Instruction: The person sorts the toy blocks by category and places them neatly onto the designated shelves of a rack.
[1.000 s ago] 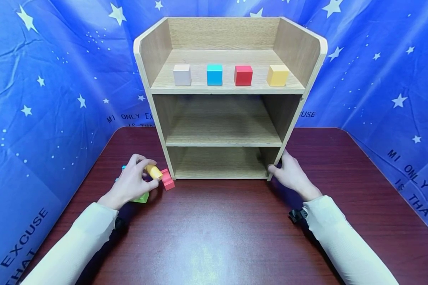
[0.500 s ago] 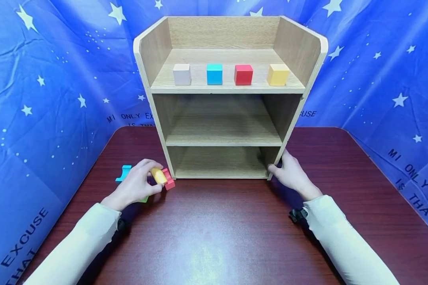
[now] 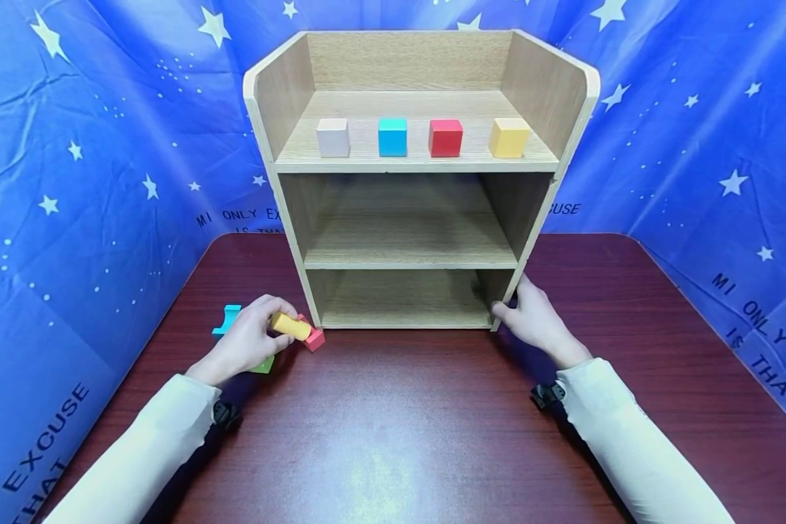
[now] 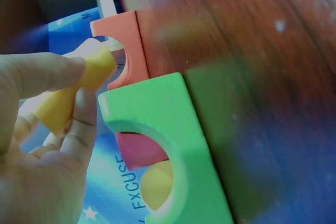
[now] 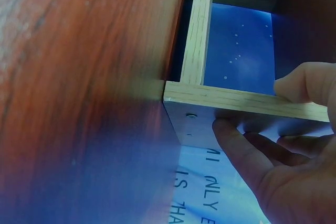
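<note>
In the head view my left hand (image 3: 245,342) pinches a yellow cylinder-shaped block (image 3: 291,326) between thumb and fingers. One end of it overlaps a red arch block (image 3: 315,340) on the table, by the shelf's lower left corner. The left wrist view has the yellow block (image 4: 98,69) tilted at the cut-out of the red arch block (image 4: 135,45); fingers cover its middle. A green arch block (image 4: 178,124) is close to this hand. My right hand (image 3: 538,324) grips the lower right side panel of the wooden shelf (image 3: 409,263), thumb inside and fingers outside (image 5: 241,150).
On the top shelf stand a white cube (image 3: 333,142), a blue cube (image 3: 392,142), a red cube (image 3: 445,142) and a yellow cube (image 3: 508,142). A blue arch block (image 3: 229,318) lies behind my left hand. Starry blue cloth (image 3: 105,182) surrounds the table.
My left hand has moved slightly right with the yellow block, which now overlaps the red arch block. That arch block has shifted slightly. The blue arch block has come into fuller view. The right hand stays put.
</note>
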Tool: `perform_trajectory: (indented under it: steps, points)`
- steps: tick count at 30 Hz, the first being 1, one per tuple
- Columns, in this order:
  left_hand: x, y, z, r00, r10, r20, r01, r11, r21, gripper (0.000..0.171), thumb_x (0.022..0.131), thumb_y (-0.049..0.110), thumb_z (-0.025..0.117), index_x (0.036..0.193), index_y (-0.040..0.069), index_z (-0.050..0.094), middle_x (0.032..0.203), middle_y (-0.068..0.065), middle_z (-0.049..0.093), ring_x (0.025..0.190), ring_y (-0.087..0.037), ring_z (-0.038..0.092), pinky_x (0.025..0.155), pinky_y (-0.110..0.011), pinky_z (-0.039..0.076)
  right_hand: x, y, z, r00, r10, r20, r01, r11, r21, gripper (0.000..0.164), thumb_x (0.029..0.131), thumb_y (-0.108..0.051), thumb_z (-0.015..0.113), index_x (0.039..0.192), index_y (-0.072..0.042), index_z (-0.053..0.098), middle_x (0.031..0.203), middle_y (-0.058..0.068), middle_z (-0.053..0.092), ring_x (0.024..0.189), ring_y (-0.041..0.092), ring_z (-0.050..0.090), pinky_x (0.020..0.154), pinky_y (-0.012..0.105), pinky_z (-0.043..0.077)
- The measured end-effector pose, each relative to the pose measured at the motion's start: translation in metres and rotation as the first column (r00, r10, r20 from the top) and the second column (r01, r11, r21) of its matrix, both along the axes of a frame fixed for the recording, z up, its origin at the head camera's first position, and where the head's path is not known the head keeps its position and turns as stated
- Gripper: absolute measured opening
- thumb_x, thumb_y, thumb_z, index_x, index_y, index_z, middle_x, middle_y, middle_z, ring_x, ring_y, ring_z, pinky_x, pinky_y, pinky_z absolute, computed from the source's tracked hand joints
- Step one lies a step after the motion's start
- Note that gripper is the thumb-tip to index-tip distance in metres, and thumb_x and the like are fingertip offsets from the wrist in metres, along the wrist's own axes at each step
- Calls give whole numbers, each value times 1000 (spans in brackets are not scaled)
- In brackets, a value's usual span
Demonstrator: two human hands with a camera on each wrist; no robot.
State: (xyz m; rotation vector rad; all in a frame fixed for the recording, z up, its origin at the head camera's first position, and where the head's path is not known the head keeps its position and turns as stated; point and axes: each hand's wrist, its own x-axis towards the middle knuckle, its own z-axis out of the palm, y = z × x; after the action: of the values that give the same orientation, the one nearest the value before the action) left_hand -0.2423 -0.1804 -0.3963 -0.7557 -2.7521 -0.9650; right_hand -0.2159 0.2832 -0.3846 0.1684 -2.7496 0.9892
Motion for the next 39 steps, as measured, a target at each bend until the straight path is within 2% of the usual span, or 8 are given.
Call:
perform_trajectory:
  steps: [9,16,26,32,35,39]
  points:
    - [1,2,4,1000,-14,-9,14,1000,28,34,75,3,78,104,13,63,98,-4,59,77,-20,53,65,-31,45,-1,1,-1,1000,-4,-8,4,1000,4,42,83,-10,61,120,1,45,99,19,64,99,33,58,86,47,43]
    - [3,5,5,999,8,37,-11,998,66,41,75,2,77,110,7,58,92,-6,60,72,-19,54,62,-29,47,0,1,-1,1000,-4,1,4,1000,-2,42,84,-10,61,121,0,44,100,20,64,100,33,58,87,47,43]
    - [6,8,6,996,-84,-30,87,989,119,39,80,2,72,116,10,62,105,-4,59,81,-17,56,70,-32,52,-1,0,-1,1000,-3,-3,3,1000,-3,42,83,-10,61,120,-1,44,99,19,64,97,32,58,85,46,43]
    - [11,14,9,995,-103,-5,102,979,177,43,77,-2,73,116,6,55,105,-6,59,88,-19,60,79,-43,53,-1,0,-1,1000,1,-12,-1,1000,-2,41,83,-10,61,120,0,45,99,19,64,99,32,58,86,47,43]
    - [13,18,10,993,-121,8,117,971,208,42,77,-4,72,110,7,50,100,-6,60,83,-18,62,77,-45,53,-1,-1,-1,1000,0,-11,0,1000,-4,42,83,-10,61,120,1,45,98,19,64,98,33,58,86,46,43]
    - [16,22,11,990,-142,-21,143,967,212,41,75,-6,73,107,10,51,97,-3,60,78,-15,63,69,-41,55,-1,-1,0,1000,-4,-5,4,1000,-7,42,83,-10,61,120,1,45,98,19,64,98,33,58,86,46,43]
